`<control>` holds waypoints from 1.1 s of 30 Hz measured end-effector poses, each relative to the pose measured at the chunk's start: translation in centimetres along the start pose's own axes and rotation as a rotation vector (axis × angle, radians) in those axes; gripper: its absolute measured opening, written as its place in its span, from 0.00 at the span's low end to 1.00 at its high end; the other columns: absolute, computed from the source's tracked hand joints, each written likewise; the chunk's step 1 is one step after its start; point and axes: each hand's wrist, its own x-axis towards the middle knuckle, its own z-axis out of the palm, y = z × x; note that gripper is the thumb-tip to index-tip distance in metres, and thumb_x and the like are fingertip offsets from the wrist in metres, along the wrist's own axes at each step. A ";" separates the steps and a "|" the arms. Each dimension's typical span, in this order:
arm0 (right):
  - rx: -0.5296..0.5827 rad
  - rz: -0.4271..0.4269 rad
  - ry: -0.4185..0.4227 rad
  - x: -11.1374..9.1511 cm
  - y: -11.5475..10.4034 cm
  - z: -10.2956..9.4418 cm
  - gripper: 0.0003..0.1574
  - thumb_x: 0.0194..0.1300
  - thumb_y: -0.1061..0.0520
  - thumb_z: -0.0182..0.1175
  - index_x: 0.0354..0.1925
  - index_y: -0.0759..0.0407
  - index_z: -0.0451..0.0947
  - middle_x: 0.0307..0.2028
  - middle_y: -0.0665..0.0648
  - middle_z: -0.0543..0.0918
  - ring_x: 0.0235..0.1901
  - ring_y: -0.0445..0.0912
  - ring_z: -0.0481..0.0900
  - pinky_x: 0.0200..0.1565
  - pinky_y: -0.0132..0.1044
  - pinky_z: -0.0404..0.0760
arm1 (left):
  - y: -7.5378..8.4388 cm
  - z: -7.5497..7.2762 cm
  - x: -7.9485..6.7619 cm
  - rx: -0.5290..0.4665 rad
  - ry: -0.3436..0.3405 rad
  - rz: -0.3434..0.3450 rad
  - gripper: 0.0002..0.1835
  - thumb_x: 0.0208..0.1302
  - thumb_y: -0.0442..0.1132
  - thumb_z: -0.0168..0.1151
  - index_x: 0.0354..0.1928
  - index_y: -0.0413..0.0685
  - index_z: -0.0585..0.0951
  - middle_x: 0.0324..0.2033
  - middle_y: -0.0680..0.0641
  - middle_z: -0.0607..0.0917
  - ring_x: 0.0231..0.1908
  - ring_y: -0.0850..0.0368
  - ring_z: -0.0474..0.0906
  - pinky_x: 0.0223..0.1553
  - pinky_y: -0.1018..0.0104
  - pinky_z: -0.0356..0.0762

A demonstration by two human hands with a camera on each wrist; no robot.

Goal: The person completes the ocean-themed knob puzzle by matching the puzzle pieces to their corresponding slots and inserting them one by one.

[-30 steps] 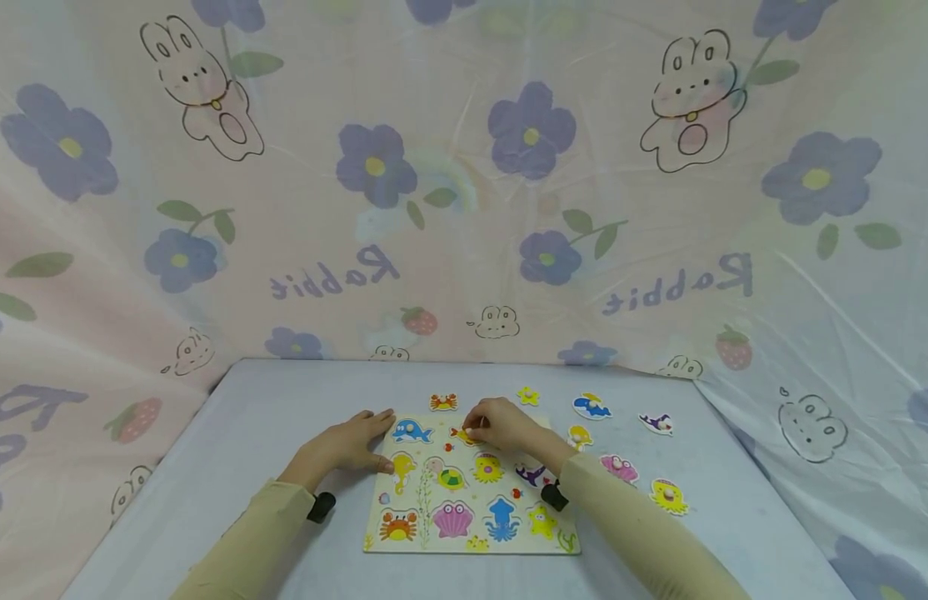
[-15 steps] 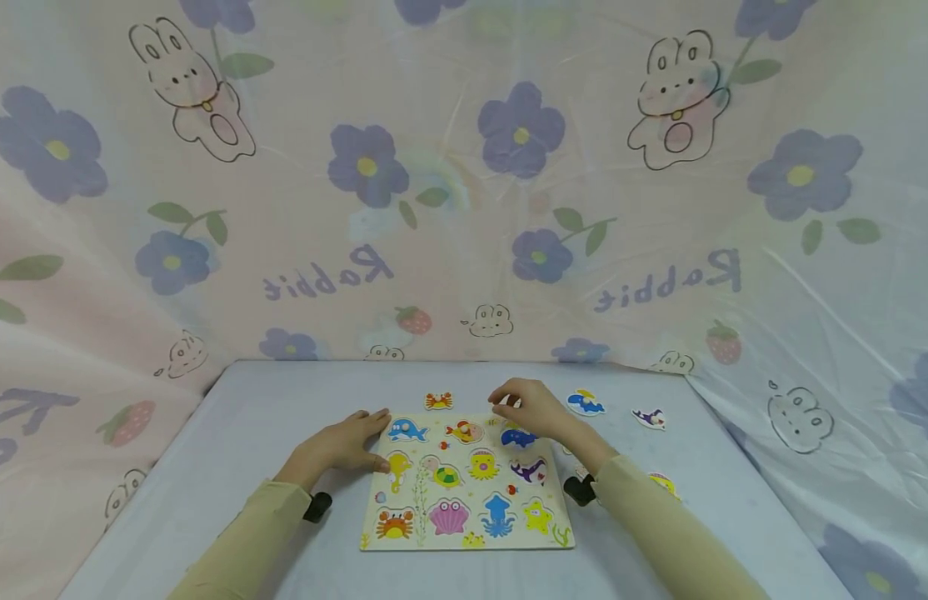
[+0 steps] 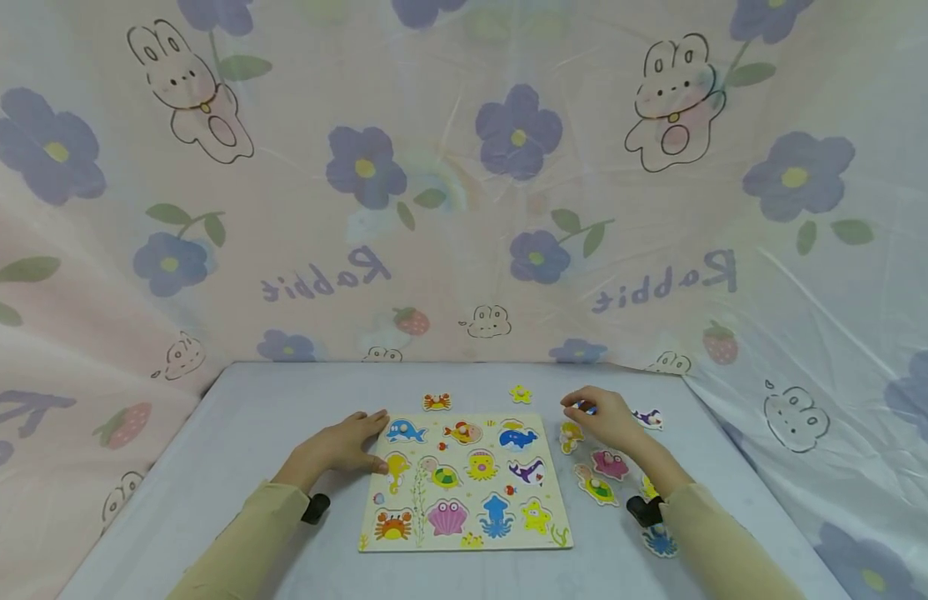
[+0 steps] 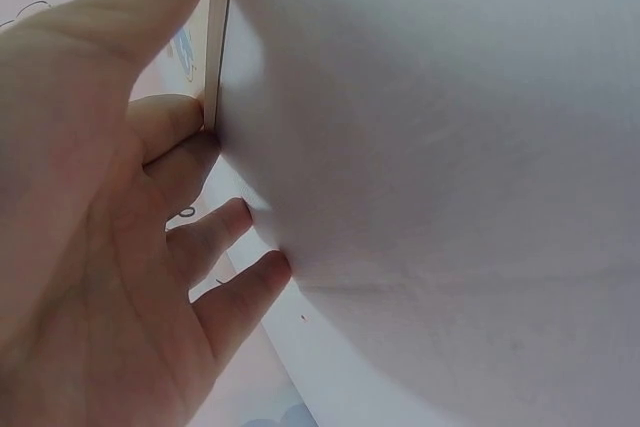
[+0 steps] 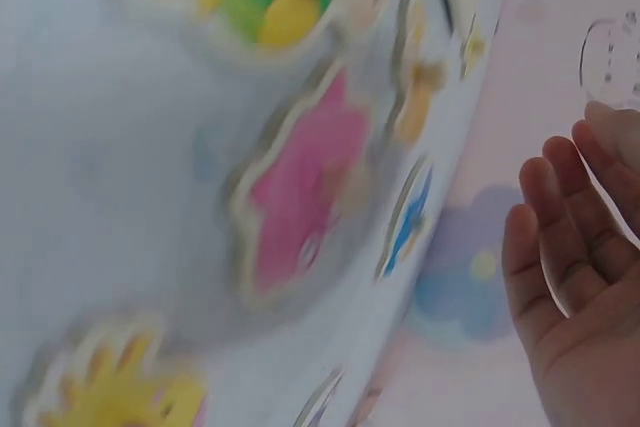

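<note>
My left hand (image 3: 336, 446) rests at the left edge of a wooden sea-animal puzzle board (image 3: 556, 502). Its thumb lies over the board, and its fingers spread along the side in the left wrist view. A light blue whale piece (image 3: 406, 431) and an orange-yellow fish piece (image 3: 462, 432), both with knobs, sit in the board's top row. Beyond the board's right side, my right hand (image 3: 602, 417) hovers over the table, fingers loosely bent, with nothing visible in it. A blue whale piece (image 5: 408, 224) lies apart from that hand in the right wrist view, mostly hidden in the head view.
Several loose knobbed pieces lie right of the board: a seahorse (image 3: 571, 436), a pink shell (image 3: 610, 465), a turtle (image 3: 597, 488), a purple-and-white piece (image 3: 651, 418) and a blue squid (image 3: 661, 542). A crab (image 3: 437, 402) and a star (image 3: 520, 394) lie behind it.
My right hand let go of the fish piece in the board's top row, passed above the star and moved right to the blue whale piece. My left hand stayed on the board's edge.
</note>
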 end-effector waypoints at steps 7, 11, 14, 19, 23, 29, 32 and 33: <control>-0.051 0.068 0.056 -1.6 3.1 -2.2 0.13 0.72 0.59 0.66 0.51 0.64 0.86 0.48 0.61 0.88 0.43 0.55 0.84 0.42 0.45 0.85 | -0.3 0.0 0.0 0.010 0.001 0.007 0.55 0.56 0.63 0.75 0.80 0.46 0.63 0.80 0.44 0.62 0.77 0.33 0.55 0.70 0.27 0.61; -0.069 0.132 0.037 -1.5 4.7 -2.8 0.13 0.73 0.58 0.65 0.51 0.64 0.86 0.47 0.62 0.87 0.43 0.55 0.83 0.42 0.43 0.84 | -0.3 -0.1 -0.2 0.010 0.001 0.004 0.55 0.57 0.63 0.75 0.80 0.46 0.63 0.80 0.43 0.61 0.77 0.32 0.55 0.70 0.27 0.61; -0.070 0.148 0.014 -0.9 5.8 -3.0 0.14 0.73 0.57 0.65 0.51 0.65 0.85 0.47 0.63 0.88 0.42 0.54 0.83 0.41 0.42 0.83 | -0.1 -0.3 -0.3 0.001 0.000 0.004 0.55 0.57 0.62 0.76 0.80 0.46 0.63 0.80 0.42 0.61 0.77 0.32 0.55 0.69 0.26 0.61; -0.063 0.164 -0.016 0.4 7.4 -2.9 0.14 0.74 0.57 0.64 0.51 0.65 0.86 0.45 0.62 0.89 0.40 0.51 0.84 0.39 0.40 0.82 | 0.2 -0.3 -0.3 -0.007 -0.002 0.009 0.55 0.57 0.61 0.76 0.80 0.46 0.63 0.80 0.43 0.61 0.77 0.32 0.54 0.69 0.26 0.60; -0.060 0.165 -0.054 1.7 7.9 -2.4 0.15 0.74 0.56 0.64 0.51 0.64 0.86 0.47 0.63 0.89 0.40 0.51 0.84 0.41 0.43 0.84 | 0.2 -0.2 -0.2 -0.007 -0.001 0.010 0.54 0.57 0.61 0.76 0.80 0.47 0.63 0.80 0.44 0.61 0.78 0.33 0.54 0.70 0.26 0.59; -0.070 0.209 -0.120 3.6 8.4 -1.5 0.16 0.73 0.55 0.64 0.53 0.64 0.85 0.48 0.64 0.87 0.43 0.53 0.83 0.43 0.46 0.85 | 0.2 -0.3 -0.2 -0.007 0.003 0.019 0.53 0.57 0.60 0.76 0.80 0.46 0.63 0.80 0.45 0.61 0.78 0.34 0.54 0.71 0.27 0.59; -0.069 0.233 -0.147 4.3 8.9 -1.0 0.16 0.73 0.54 0.65 0.53 0.63 0.86 0.47 0.62 0.87 0.41 0.51 0.82 0.42 0.43 0.84 | 0.2 -0.2 -0.1 0.000 0.002 0.019 0.53 0.58 0.60 0.76 0.80 0.47 0.63 0.80 0.45 0.60 0.78 0.35 0.53 0.72 0.29 0.59; -0.069 0.239 -0.154 4.5 8.9 -0.9 0.16 0.73 0.54 0.65 0.52 0.62 0.86 0.47 0.61 0.87 0.41 0.50 0.81 0.41 0.42 0.83 | 0.1 -0.3 -0.1 0.002 0.003 0.020 0.53 0.58 0.60 0.76 0.80 0.47 0.63 0.80 0.45 0.61 0.78 0.34 0.53 0.71 0.28 0.59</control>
